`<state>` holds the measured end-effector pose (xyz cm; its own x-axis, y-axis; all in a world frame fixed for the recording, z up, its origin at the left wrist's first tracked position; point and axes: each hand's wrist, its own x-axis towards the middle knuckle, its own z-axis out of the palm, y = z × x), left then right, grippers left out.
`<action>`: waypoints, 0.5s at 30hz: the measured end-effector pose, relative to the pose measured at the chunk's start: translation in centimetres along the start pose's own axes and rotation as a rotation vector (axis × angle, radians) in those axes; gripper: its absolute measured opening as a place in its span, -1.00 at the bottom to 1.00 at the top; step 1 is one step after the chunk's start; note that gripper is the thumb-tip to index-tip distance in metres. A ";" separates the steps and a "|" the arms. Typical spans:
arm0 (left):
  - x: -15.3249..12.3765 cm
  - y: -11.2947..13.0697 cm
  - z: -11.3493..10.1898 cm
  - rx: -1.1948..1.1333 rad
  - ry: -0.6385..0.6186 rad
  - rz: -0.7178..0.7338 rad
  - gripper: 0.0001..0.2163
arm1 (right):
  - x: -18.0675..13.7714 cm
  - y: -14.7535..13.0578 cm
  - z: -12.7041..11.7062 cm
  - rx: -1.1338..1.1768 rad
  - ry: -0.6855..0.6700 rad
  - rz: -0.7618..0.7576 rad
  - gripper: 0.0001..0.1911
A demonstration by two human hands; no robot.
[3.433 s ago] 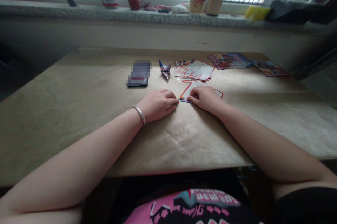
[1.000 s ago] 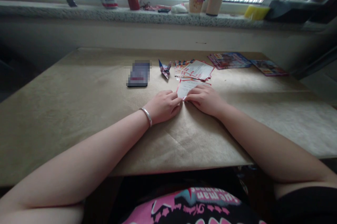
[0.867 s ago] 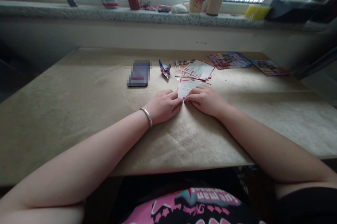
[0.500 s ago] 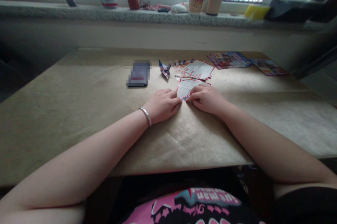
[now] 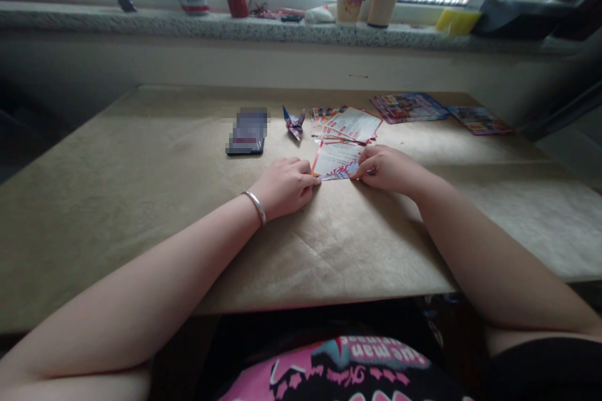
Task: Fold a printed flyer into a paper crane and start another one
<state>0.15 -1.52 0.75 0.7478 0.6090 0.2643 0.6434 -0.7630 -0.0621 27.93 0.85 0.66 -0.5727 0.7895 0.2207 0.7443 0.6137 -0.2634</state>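
A printed paper sheet point(image 5: 336, 159), white with a red border, lies folded on the brown table point(image 5: 141, 187) in front of me. My left hand point(image 5: 282, 186), a silver bangle on its wrist, has curled fingers pressing the sheet's near left corner. My right hand point(image 5: 388, 167) pinches the fold at the sheet's near right edge. A small folded paper crane point(image 5: 294, 122) stands just beyond the sheet.
A dark phone point(image 5: 248, 132) lies left of the crane. A fanned stack of similar sheets point(image 5: 350, 123) sits behind the folded one, with colourful leaflets point(image 5: 409, 107) and more leaflets point(image 5: 480, 120) farther right. Cans, a cup and small items line the windowsill point(image 5: 235, 24).
The sheet has been folded over and turned. My right hand has slid right along the near edge, away from my left hand, which has stayed at the left corner.
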 end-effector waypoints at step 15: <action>-0.6 -1.0 -0.7 -0.048 -0.043 -0.012 -0.73 | -0.3 2.7 -0.7 0.150 -0.152 0.091 -0.78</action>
<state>-1.04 -1.22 1.30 0.7475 0.6258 0.2228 0.6442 -0.7648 -0.0130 30.36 2.27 0.50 -0.5589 0.8278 0.0483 0.7428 0.5256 -0.4147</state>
